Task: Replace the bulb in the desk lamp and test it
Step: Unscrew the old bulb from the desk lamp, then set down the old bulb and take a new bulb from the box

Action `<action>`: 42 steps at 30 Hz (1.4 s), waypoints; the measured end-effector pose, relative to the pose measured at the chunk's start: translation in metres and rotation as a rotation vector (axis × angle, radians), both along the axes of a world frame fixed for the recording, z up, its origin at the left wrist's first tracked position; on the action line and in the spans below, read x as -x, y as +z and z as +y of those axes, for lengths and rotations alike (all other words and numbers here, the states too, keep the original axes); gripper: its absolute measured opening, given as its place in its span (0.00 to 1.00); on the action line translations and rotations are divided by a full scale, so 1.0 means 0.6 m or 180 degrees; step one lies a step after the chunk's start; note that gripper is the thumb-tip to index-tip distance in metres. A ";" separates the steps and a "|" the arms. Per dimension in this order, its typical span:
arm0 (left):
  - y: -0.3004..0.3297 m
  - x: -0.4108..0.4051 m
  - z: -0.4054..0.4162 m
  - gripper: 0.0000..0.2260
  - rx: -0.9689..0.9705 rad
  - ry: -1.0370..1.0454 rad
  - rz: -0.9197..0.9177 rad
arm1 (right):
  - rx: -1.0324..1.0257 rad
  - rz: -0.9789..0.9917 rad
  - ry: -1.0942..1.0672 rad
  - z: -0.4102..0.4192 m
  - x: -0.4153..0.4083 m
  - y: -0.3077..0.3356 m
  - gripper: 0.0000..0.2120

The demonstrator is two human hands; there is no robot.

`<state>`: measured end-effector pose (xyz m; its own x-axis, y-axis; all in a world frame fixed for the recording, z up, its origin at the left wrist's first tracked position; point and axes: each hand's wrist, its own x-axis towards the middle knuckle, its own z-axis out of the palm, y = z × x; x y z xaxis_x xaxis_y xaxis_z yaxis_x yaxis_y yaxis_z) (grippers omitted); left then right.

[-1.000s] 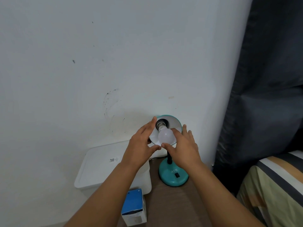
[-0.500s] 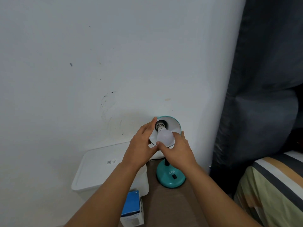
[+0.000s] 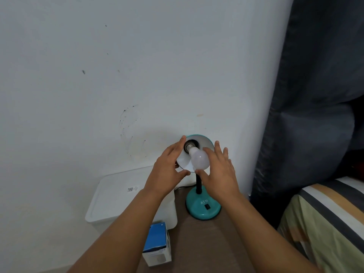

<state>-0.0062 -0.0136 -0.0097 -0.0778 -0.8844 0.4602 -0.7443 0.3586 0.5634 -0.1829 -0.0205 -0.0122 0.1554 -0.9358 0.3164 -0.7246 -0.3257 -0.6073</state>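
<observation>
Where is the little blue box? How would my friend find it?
Start at the brown table by the white wall. At its near left edge, in front of the white lidded bin, stands the small carton. It is the only thing with a bright blue top and white sides.

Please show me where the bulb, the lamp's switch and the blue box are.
bulb [image 3: 200, 159]: head view, on its white globe.
switch [image 3: 206, 207]: head view, on the black rocker on the teal base.
blue box [image 3: 157, 237]: head view, on its blue top face.
</observation>
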 end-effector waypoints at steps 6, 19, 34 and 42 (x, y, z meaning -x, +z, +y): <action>0.005 0.001 0.028 0.48 -0.0172 0.0050 0.0046 | -0.0070 -0.0668 0.0173 0.027 0.023 -0.020 0.33; -0.050 0.042 0.194 0.27 -0.0235 0.0681 0.0121 | -0.0010 -0.1065 0.0009 0.150 0.072 -0.100 0.29; -0.260 0.100 0.323 0.29 -0.1648 0.0606 -0.0308 | -0.1291 -0.0621 0.0198 0.190 0.091 -0.254 0.28; -0.306 0.085 0.327 0.29 -0.1902 0.0453 -0.0799 | -0.1502 -0.0480 0.0403 0.162 0.048 -0.296 0.28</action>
<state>-0.0574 0.1826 -0.1935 0.0178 -0.9914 -0.1296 -0.8958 -0.0734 0.4383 -0.2116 0.0765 -0.1897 0.2619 -0.9590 -0.1083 -0.5901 -0.0703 -0.8042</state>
